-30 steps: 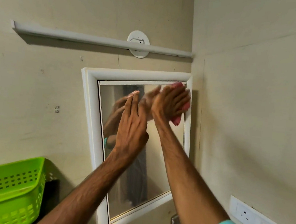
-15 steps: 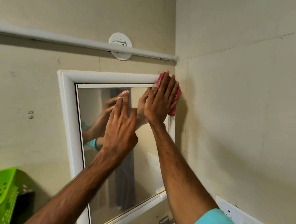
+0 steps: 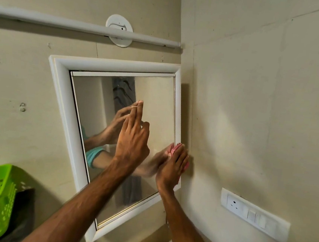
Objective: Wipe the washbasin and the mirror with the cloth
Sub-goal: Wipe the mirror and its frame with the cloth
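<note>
the mirror [image 3: 156, 104] is mid-wipe, the washbasin unseen, so unjudged; left hand [image 3: 133, 137] rests straight-fingered on the glass, right hand [image 3: 171, 167], fingers straight, presses the pink cloth [image 3: 175, 149] flat against the lower right frame edge

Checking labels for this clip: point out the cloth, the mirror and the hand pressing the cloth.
cloth [image 3: 175, 149], head view, pink edge showing above the fingers.
mirror [image 3: 157, 99], head view, bare glass near the top right.
right hand [image 3: 170, 169], head view, back of the hand.
</note>
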`<state>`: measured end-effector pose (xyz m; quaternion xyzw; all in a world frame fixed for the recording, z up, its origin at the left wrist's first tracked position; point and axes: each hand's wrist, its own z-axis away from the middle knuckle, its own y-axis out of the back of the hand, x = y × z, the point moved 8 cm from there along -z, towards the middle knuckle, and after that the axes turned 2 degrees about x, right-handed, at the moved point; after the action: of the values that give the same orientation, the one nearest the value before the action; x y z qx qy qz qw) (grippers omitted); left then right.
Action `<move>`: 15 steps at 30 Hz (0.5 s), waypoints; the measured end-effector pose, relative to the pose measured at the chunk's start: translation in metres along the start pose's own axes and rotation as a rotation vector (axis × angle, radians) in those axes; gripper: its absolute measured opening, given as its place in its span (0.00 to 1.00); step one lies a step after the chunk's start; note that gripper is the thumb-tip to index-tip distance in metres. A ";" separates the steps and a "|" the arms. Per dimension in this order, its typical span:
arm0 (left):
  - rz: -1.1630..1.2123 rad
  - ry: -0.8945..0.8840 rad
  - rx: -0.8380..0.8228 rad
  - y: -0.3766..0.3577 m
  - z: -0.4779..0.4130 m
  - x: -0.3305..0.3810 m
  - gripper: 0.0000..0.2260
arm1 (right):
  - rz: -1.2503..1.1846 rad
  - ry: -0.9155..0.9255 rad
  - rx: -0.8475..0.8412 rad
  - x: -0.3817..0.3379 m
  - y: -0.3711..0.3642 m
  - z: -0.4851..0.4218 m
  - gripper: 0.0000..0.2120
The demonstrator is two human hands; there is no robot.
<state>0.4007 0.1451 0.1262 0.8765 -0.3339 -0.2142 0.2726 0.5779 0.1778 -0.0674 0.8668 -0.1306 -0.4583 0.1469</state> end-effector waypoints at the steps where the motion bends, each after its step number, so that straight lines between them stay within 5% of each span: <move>1: -0.002 0.000 0.000 -0.003 0.002 0.000 0.17 | -0.001 -0.019 -0.020 0.014 -0.005 0.011 0.42; 15: -0.029 -0.034 -0.044 -0.020 0.039 0.001 0.20 | 0.041 -0.159 -0.148 0.067 0.000 0.042 0.25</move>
<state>0.3890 0.1437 0.0843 0.8712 -0.3211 -0.2404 0.2831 0.5796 0.1478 -0.1407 0.8115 -0.1254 -0.5312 0.2088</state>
